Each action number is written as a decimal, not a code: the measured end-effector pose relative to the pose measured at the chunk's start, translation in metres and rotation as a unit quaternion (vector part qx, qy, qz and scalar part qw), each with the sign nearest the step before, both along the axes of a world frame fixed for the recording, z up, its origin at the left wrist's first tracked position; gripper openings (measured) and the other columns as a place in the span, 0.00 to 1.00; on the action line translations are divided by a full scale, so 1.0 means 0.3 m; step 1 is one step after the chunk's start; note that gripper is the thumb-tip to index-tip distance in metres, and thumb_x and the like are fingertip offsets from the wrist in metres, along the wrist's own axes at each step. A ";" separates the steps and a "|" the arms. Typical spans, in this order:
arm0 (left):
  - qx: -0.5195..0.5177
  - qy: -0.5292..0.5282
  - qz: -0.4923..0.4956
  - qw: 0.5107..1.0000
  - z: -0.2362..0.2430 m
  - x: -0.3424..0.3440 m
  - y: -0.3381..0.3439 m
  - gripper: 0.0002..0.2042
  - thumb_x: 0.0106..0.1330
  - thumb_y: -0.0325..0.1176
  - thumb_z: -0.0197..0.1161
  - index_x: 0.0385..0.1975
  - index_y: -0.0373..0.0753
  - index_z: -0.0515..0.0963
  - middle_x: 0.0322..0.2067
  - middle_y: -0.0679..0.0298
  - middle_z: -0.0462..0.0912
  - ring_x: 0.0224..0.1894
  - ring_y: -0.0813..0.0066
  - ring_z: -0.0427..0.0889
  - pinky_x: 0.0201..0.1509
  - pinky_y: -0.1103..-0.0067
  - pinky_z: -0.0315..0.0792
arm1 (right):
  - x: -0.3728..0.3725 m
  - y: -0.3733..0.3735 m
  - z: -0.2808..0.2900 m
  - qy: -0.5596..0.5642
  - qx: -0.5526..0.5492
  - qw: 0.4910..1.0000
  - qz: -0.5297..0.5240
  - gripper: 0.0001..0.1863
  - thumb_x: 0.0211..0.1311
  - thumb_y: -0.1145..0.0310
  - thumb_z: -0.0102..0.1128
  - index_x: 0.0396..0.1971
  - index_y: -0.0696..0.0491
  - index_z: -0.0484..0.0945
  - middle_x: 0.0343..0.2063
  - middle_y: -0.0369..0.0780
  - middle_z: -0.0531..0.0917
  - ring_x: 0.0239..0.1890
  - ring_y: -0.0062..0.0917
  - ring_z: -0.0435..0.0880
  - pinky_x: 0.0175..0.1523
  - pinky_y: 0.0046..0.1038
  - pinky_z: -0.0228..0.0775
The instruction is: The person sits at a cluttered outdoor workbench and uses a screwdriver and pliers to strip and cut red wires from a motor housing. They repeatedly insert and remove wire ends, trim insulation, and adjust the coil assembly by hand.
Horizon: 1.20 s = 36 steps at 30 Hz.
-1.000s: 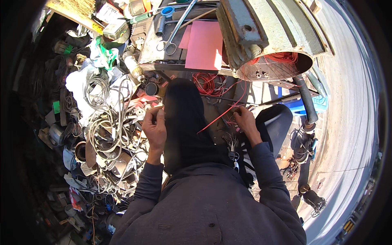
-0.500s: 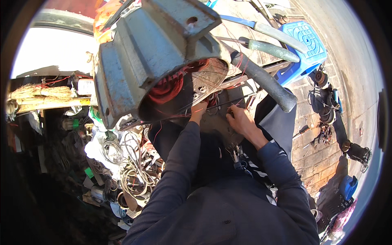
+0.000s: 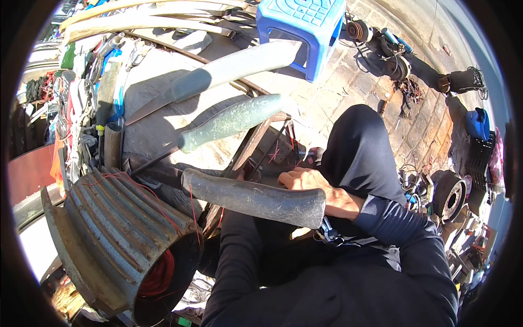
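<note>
My right hand (image 3: pixel 310 188) is just beyond the thick end of a black tool handle (image 3: pixel 250 199), by my right knee. Its fingers curl downward and the tips are hidden, so what they hold cannot be made out. The sleeve of my left arm (image 3: pixel 239 240) runs up under the black handle, which hides my left hand. At lower left a ribbed grey metal motor housing (image 3: pixel 117 218) lies tilted, with red wire windings (image 3: pixel 158 275) in its open end. Loose thin red wires trail over its rim.
A blade with a pale wrapped handle (image 3: pixel 239 65) and a tool with a greenish handle (image 3: pixel 234 120) lie across the low work surface. Beyond stands a blue plastic stool (image 3: pixel 305 27). Metal parts (image 3: pixel 449 196) and a blue container (image 3: pixel 478 124) lie on the right.
My view has swung, so the housing now appears lower left and the stool nearer the top centre. My left hand, visible before by the windings, is now hidden behind the black handle.
</note>
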<state>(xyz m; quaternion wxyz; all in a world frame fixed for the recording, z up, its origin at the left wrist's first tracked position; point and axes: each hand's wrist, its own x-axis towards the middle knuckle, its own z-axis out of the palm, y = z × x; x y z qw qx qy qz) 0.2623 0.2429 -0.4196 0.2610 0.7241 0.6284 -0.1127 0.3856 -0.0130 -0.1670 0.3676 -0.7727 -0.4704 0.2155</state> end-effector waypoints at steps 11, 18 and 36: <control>0.012 0.011 0.012 1.000 -0.114 -0.003 -0.048 0.13 0.63 0.30 0.65 0.41 0.26 0.83 0.37 0.48 0.88 0.39 0.54 0.89 0.43 0.64 0.81 | 0.010 -0.036 -0.013 -0.099 0.001 0.995 -0.004 0.08 0.60 0.71 0.61 0.29 0.52 0.70 0.20 0.40 0.74 0.25 0.32 0.80 0.33 0.34 0.74; 0.037 -0.025 0.049 0.998 -0.095 -0.119 -0.025 0.12 0.64 0.29 0.64 0.40 0.25 0.82 0.36 0.48 0.88 0.37 0.55 0.89 0.41 0.64 0.82 | -0.003 -0.024 -0.019 -0.104 0.020 0.994 0.028 0.08 0.55 0.69 0.63 0.28 0.53 0.72 0.21 0.42 0.76 0.22 0.33 0.81 0.31 0.32 0.75; -0.025 -0.458 0.349 0.817 0.220 -0.519 0.375 0.07 0.69 0.22 0.55 0.41 0.25 0.75 0.30 0.51 0.83 0.25 0.61 0.83 0.30 0.67 0.81 | -0.126 0.075 -0.016 -0.105 0.089 0.989 0.057 0.09 0.59 0.64 0.65 0.30 0.54 0.76 0.19 0.42 0.79 0.23 0.37 0.84 0.26 0.39 0.76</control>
